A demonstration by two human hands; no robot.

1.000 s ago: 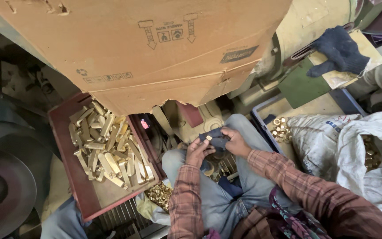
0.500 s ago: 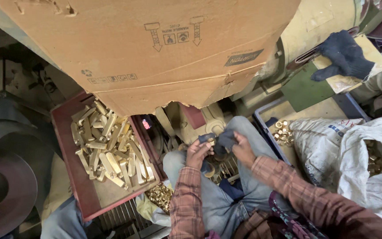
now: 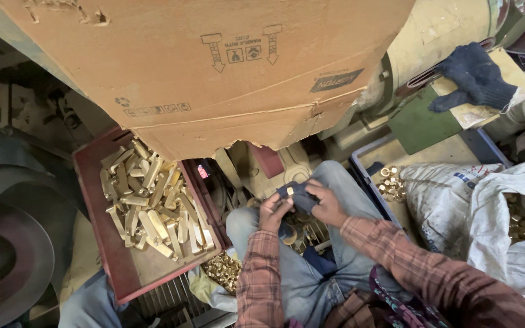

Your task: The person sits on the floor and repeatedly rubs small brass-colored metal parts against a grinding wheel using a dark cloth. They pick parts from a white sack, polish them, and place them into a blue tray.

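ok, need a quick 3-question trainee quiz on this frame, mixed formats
1. True or false: both hands are on the dark cloth.
2. The red tray holds: A) brass bars B) white sacks C) gloves.
3. Fill in: the dark glove at upper right lies on a ____ board.

Key
1. True: left hand and right hand both pinch it above the lap.
2. A: brass bars lie loosely piled.
3. Cardboard.

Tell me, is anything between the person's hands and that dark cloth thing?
No. Both hands already touch the dark cloth: the left hand grips it from one side and the right hand from the other, above the lap.
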